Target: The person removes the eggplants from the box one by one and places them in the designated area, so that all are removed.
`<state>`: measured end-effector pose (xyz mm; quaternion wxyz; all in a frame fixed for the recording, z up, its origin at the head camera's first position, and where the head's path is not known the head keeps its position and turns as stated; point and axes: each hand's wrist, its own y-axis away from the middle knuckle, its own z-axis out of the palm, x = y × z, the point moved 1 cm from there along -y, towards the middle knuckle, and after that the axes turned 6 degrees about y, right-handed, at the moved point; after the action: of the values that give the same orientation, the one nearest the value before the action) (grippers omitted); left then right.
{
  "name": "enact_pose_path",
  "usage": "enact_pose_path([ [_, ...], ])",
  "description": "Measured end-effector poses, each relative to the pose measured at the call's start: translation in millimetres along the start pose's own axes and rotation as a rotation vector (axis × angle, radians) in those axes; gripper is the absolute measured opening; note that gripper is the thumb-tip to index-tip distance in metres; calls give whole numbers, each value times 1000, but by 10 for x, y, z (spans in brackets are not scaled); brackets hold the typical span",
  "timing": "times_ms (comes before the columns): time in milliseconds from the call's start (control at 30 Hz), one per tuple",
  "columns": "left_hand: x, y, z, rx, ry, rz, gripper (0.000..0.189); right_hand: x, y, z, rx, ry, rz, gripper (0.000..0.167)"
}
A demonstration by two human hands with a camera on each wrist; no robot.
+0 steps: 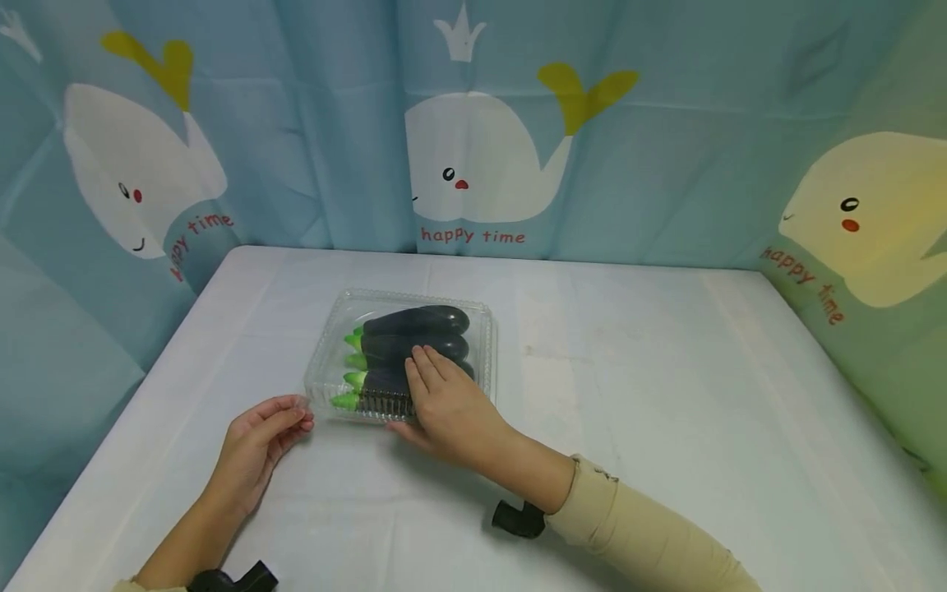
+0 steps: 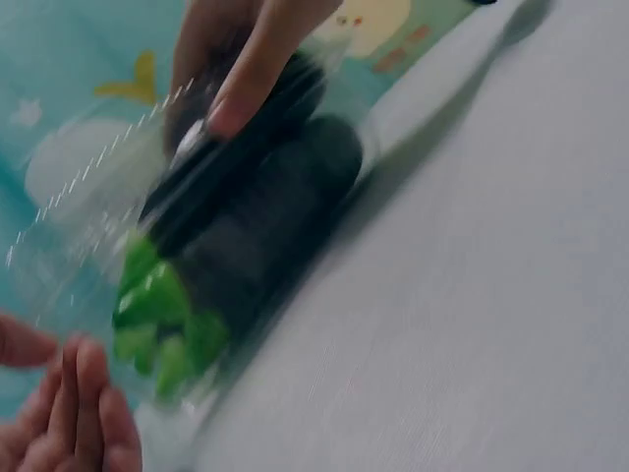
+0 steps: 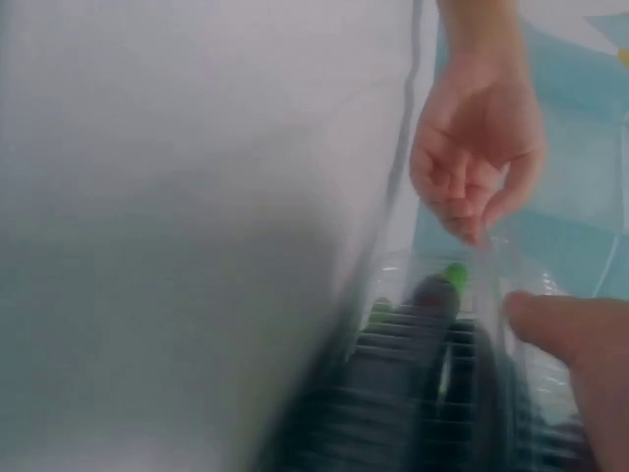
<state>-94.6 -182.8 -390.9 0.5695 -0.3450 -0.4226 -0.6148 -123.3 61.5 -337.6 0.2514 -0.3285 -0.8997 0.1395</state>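
Note:
A clear plastic clamshell box [image 1: 482, 316] lies on the white table, with several dark eggplants [image 1: 414, 319] with green stem ends inside. My left hand [image 1: 259, 444] pinches the box's near left corner between thumb and fingers; the right wrist view also shows this left hand [image 3: 482, 143] at the corner. On top of the lid, my right hand [image 1: 451, 411] presses with straight fingers, its thumb [image 3: 550, 324] at the near edge. The left wrist view shows the green stem ends [image 2: 162, 305] close to my left fingers. My right palm hides part of the eggplants.
The white tablecloth [image 1: 666, 411] stretches to the right of the box. A blue curtain [image 1: 333, 123] with whale prints hangs behind the table and along its sides. Black wrist devices [image 1: 518, 520] sit by both wrists.

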Motion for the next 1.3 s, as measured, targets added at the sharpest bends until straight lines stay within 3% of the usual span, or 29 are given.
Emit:
enact_pose_path([
  [233,-48,118,250,129,118,-115,9,19,20,35,73,-2,-34,66],
  [400,-150,147,464,180,124,-155,18,32,23,22,85,-12,-30,65],
  [600,-224,152,588,189,91,-146,24,35,23,15,78,-38,-25,63],
  [900,-282,154,718,201,133,-144,21,45,28,-15,28,-161,-3,50],
  [1067,-316,165,788,194,136,-158,21,39,22,-16,24,-217,23,40],
  [1300,-390,177,922,166,149,-205,23,32,19,-31,20,-278,58,38],
])
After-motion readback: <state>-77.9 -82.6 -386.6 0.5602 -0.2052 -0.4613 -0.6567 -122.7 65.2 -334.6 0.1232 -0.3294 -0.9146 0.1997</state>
